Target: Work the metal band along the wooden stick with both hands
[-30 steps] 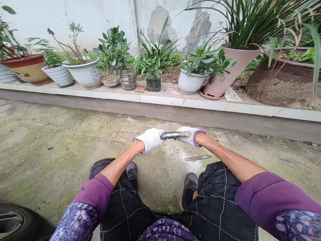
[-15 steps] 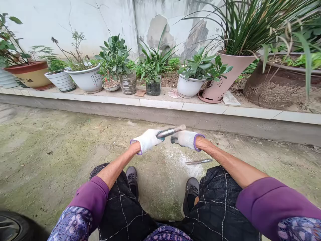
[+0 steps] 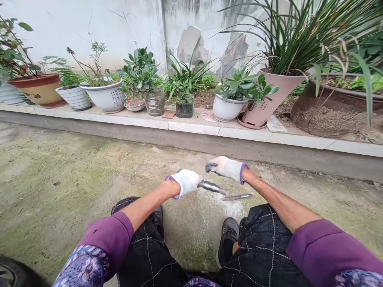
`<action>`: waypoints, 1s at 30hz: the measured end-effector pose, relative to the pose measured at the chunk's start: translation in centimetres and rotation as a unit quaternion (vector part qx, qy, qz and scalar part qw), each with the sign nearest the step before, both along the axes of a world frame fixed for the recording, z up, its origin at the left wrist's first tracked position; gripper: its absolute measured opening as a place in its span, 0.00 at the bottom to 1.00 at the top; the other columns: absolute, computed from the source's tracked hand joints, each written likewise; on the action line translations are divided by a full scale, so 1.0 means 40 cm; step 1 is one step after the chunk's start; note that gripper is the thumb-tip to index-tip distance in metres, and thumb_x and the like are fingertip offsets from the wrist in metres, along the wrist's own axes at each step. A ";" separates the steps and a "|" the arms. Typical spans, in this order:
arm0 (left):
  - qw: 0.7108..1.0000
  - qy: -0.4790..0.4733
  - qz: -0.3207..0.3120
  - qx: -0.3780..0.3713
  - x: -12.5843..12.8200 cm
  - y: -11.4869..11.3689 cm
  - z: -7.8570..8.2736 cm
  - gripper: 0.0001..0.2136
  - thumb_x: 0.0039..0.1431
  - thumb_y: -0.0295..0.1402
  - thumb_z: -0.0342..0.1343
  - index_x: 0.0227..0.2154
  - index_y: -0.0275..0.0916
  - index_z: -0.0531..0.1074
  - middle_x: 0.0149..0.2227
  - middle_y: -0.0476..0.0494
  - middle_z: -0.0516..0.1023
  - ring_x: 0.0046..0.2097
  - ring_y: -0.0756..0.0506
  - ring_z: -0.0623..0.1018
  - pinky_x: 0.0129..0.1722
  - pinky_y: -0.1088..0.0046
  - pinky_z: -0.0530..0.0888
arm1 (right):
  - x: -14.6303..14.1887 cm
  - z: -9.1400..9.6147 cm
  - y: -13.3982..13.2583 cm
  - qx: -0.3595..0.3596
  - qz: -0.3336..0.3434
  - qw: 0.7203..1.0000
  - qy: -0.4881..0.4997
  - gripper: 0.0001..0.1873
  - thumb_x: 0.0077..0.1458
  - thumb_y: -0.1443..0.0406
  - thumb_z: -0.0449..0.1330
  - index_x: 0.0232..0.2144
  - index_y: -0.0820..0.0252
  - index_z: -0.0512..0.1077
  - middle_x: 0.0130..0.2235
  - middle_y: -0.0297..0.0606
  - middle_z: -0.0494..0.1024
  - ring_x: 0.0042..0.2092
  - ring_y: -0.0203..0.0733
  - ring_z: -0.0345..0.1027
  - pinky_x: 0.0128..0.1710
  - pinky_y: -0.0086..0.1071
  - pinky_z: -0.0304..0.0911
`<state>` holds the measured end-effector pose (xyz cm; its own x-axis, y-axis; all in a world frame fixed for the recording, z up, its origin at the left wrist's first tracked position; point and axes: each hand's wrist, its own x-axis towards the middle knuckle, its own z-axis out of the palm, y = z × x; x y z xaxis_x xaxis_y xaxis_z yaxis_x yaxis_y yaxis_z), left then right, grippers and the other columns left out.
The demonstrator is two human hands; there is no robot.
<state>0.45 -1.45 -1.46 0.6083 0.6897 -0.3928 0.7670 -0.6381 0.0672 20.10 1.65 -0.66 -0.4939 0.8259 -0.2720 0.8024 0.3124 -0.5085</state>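
Note:
My left hand (image 3: pixel 189 182), in a white work glove with a purple cuff, is closed on a short stick-like tool (image 3: pixel 212 186). Its middle is wrapped in shiny silver, its bare end is brownish, and it slants down to the right. My right hand (image 3: pixel 223 166), gloved alike with dark grey fingertips, hovers to the upper right of it. Its fingers are curled, and I cannot make out anything inside them. On the concrete below lies a thin metal rod (image 3: pixel 237 197), beside a patch of white powder (image 3: pixel 231 208).
A low tiled ledge (image 3: pixel 191 128) runs across behind my hands. Along it stand a white pot (image 3: pixel 227 108), a tall pink pot (image 3: pixel 260 97), a big brown pot (image 3: pixel 323 109) and several other potted plants. My shoes flank the powdery ground; a dark wheel (image 3: pixel 14 273) is at lower left.
My left hand has moved down and to the right, and the tool has swung from pointing up-right to down-right. My right hand stays near its place, now farther from the tool.

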 end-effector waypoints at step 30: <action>0.758 -0.524 0.262 -0.287 -0.008 0.019 0.098 0.19 0.51 0.31 0.61 0.47 0.36 0.69 0.25 0.55 0.66 0.19 0.56 0.63 0.15 0.80 0.66 | 0.014 0.096 -0.001 -0.052 -0.220 0.820 0.527 0.16 0.47 0.58 0.69 0.32 0.63 0.72 0.25 0.33 0.72 0.23 0.32 0.64 0.21 0.26 0.61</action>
